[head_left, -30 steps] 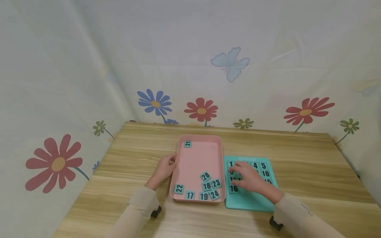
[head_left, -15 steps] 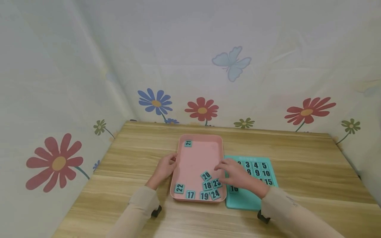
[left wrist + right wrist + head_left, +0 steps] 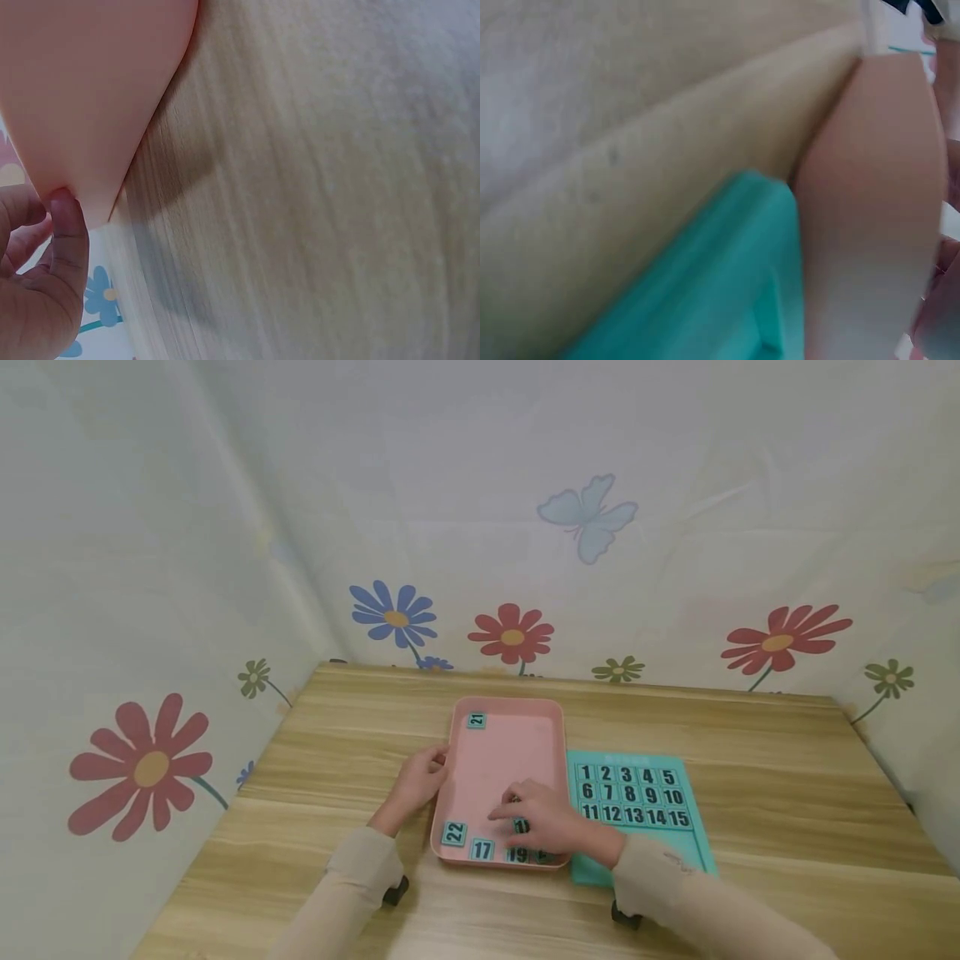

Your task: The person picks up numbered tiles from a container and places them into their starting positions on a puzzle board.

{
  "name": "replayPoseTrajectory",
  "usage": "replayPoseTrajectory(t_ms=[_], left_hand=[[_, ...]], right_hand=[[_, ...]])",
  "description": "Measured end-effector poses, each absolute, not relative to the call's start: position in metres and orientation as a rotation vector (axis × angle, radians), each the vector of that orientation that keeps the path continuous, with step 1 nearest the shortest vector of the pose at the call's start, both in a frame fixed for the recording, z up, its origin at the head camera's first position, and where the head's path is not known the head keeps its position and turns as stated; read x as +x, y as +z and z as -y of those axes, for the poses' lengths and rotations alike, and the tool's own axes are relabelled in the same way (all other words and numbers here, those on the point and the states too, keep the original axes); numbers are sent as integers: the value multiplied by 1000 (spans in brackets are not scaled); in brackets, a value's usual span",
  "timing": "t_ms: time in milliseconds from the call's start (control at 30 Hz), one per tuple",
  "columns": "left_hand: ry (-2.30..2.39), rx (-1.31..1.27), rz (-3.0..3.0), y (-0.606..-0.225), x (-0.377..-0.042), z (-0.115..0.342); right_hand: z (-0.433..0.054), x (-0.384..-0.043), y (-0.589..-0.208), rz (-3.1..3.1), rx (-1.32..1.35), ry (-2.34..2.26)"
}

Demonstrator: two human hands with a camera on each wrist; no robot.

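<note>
My left hand (image 3: 416, 782) pinches the left rim of the pink tray (image 3: 506, 752). In the left wrist view its thumb (image 3: 67, 225) presses the tray's outer wall. Over the tray's front right part hovers my right hand (image 3: 551, 821), fingers slightly bent and spread, with no tile seen between them. Beneath it, number tiles are partly hidden; tile 19 (image 3: 517, 855) peeks out below. Tile 17 (image 3: 482, 850) and tile 22 (image 3: 453, 834) lie to its left, and tile 21 (image 3: 476, 720) is in the far left corner.
A turquoise number board (image 3: 660, 840) stands against the tray's right side, with rows 1 to 15 in order; my right forearm covers its front left part. The wooden table (image 3: 787, 793) meets a flowered cloth wall (image 3: 675, 527) at the back.
My right hand has moved left from the turquoise board, across the tray's edge, to above the tiles. The left hand has stayed at the tray's rim.
</note>
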State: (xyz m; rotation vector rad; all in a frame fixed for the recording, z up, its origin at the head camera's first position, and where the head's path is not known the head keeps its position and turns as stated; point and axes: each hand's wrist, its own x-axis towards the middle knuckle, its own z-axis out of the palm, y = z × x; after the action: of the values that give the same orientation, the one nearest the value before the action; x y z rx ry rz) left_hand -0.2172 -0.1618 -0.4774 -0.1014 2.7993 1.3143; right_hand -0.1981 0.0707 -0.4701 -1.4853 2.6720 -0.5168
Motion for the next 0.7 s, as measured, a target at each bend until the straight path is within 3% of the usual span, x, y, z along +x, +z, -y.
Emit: replayPoseTrajectory(t_ms=[700], left_hand=[[1330, -31, -2817, -477, -216, 163]], right_hand=[[-48, -192, -482, -2625, -1519, -336]])
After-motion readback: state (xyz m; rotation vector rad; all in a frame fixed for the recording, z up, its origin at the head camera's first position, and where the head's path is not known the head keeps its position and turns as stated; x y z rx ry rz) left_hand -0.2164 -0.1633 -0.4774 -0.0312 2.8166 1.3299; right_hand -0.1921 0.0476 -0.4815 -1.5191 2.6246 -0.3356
